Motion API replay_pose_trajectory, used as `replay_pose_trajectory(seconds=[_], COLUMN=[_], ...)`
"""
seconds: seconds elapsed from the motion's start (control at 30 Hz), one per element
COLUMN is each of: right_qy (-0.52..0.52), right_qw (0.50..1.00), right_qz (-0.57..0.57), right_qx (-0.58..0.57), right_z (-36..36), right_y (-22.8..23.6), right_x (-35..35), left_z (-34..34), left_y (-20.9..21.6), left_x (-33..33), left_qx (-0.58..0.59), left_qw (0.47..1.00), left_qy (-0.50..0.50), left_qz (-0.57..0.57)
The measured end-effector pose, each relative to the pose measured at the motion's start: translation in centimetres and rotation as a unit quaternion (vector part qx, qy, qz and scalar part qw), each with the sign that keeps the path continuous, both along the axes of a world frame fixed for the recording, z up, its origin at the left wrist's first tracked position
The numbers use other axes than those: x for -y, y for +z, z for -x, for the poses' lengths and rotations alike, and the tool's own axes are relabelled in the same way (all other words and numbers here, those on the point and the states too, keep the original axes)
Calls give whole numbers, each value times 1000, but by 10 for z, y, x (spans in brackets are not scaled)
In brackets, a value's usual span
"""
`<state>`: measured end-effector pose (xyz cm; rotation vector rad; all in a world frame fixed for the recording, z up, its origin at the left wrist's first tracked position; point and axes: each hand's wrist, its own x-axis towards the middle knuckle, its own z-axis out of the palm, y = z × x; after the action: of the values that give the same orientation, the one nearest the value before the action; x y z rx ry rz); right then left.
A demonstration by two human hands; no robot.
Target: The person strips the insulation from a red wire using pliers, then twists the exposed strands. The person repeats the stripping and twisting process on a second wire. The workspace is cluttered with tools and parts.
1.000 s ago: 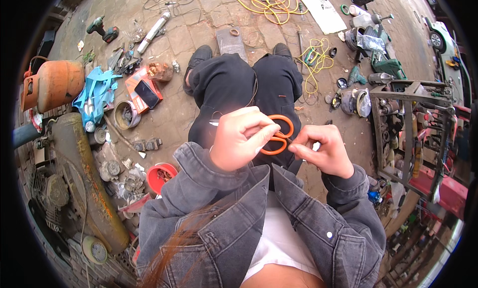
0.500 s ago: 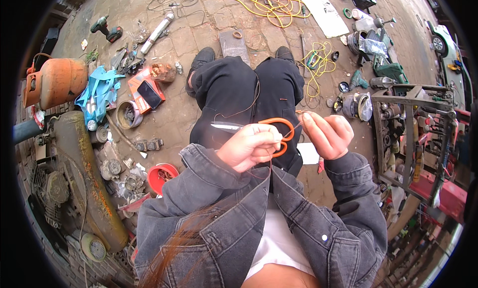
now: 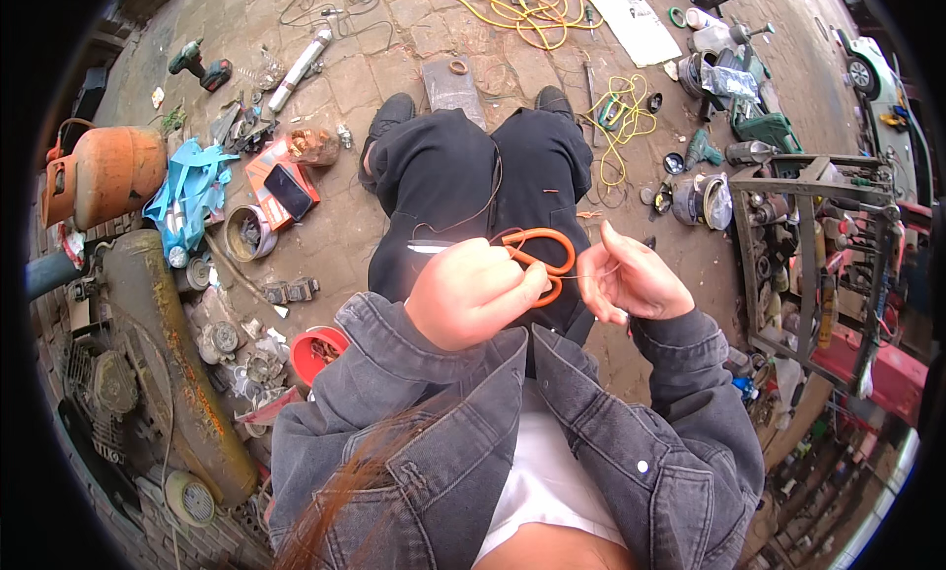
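Note:
My left hand (image 3: 473,294) is closed, its thumb and index finger pinching a thin brown wire (image 3: 572,274). The wire runs across to my right hand (image 3: 636,279), whose thumb stands apart from its curved fingers; it passes close in front of them. Behind my left hand is a pair of scissors (image 3: 564,243) with orange handles, its pale blade showing on the hand's other side. They appear to lie across my lap, though the hand hides their middle. Another strand of thin wire (image 3: 463,222) trails over my dark trousers (image 3: 434,191).
An orange gas cylinder (image 3: 113,171), a phone (image 3: 291,192) on an orange box, and a red bucket (image 3: 313,355) stand left. Yellow cord (image 3: 537,18) lies ahead. A metal rack (image 3: 813,184) with tools and a green drill (image 3: 703,148) are at right.
My right hand has opened from a pinch, its thumb parting from the fingers. My left hand has turned over, its back now facing up, and shifted slightly left. The scissors stay over my lap.

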<state>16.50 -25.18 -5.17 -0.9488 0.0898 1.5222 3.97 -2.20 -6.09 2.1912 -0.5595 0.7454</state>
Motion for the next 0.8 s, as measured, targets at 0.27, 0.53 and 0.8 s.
replay_pose_trajectory(seconds=[0.27,0.53,0.8], right_qy=[138,120,133], right_qw=[985,991,991], right_qz=[-28,36,1], right_qx=[101,45,26], right_z=[-13,-11,-7], right_y=[24,21,13], right_x=[5,-1,-6], left_z=[1,4,4], left_y=[7,11,12], left_x=[-9,-11,-13], left_qx=[10,32,77], left_qw=[997,993,989], left_qy=[11,22,14], left_qz=[-72,-115,-129])
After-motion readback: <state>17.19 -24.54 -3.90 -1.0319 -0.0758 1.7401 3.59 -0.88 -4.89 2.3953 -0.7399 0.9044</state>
